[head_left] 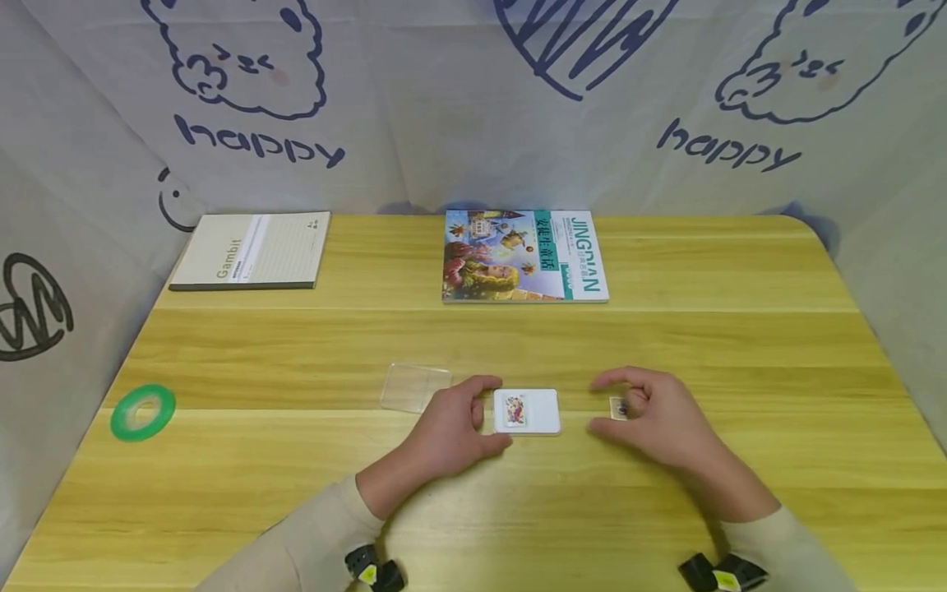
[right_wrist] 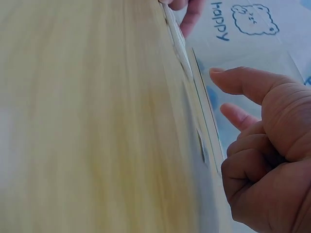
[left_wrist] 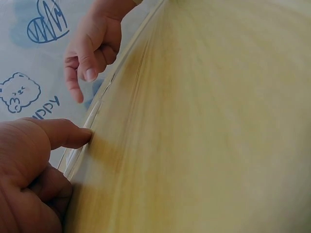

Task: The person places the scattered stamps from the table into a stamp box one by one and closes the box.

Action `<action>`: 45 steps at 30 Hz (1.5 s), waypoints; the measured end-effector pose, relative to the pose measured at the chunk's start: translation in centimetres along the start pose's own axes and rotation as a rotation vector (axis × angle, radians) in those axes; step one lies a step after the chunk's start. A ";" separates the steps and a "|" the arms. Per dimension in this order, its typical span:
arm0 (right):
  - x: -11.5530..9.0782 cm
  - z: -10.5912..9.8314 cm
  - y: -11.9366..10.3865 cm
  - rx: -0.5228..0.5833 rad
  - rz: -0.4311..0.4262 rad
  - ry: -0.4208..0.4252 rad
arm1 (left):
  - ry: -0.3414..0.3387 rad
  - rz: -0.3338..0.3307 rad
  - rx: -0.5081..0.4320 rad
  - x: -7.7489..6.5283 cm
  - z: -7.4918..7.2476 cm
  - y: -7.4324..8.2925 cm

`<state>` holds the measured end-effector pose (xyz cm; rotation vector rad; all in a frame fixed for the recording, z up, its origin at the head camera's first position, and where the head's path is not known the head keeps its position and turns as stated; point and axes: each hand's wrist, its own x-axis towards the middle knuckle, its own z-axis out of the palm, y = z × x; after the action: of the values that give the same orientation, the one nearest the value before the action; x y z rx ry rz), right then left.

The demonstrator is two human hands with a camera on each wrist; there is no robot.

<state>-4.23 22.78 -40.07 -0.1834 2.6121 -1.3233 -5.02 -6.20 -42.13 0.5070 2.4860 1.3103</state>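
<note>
Flanking one white rectangle (head_left: pixel 542 410): two hands (head_left: pixel 453 427) (head_left: pixel 666 421)

A notebook (head_left: pixel 250 252) and a book (head_left: pixel 525 256) lie along the far edge of the table (head_left: pixel 710 337); green tape (head_left: pixel 166 407) rests at the left.

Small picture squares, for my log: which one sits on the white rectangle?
The colourful square by the left hand; the other square is off the white rectangle, near the right hand.

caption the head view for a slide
Left hand holding a flat white piece with a small picture, right hand above a little card on the wood-grain table.
</note>
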 end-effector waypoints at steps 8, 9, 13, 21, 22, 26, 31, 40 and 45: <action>-0.6 -1.1 1.9 -0.026 0.012 0.023 | 0.006 0.005 -0.001 0.0 0.0 0.0; -0.7 -1.2 2.0 -0.031 0.015 0.022 | 0.006 0.006 0.000 0.0 0.0 0.0; -0.9 -1.6 2.4 -0.048 0.019 0.017 | 0.006 0.013 -0.001 0.0 0.0 0.0; -0.9 -1.9 2.8 -0.089 -0.005 0.006 | 0.009 0.019 0.006 0.0 0.1 -0.1; -0.9 -1.9 2.9 -0.095 -0.007 0.007 | 0.009 0.020 0.007 0.0 0.1 -0.1; -0.8 -1.9 2.9 -0.107 -0.015 0.006 | 0.010 0.024 0.005 0.0 0.1 -0.1; -0.8 -1.9 2.8 -0.091 -0.009 -0.003 | 0.009 0.019 0.000 0.0 0.1 -0.1; -0.9 -1.9 2.8 -0.065 -0.007 -0.016 | 0.011 0.019 0.001 0.0 0.0 0.0; -1.1 -1.8 2.8 -0.060 -0.043 -0.004 | 0.008 0.018 0.003 0.0 0.0 0.1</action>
<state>-3.66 26.08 -41.16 -0.2530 2.6608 -1.2583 -5.00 -6.19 -42.04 0.5266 2.4958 1.3187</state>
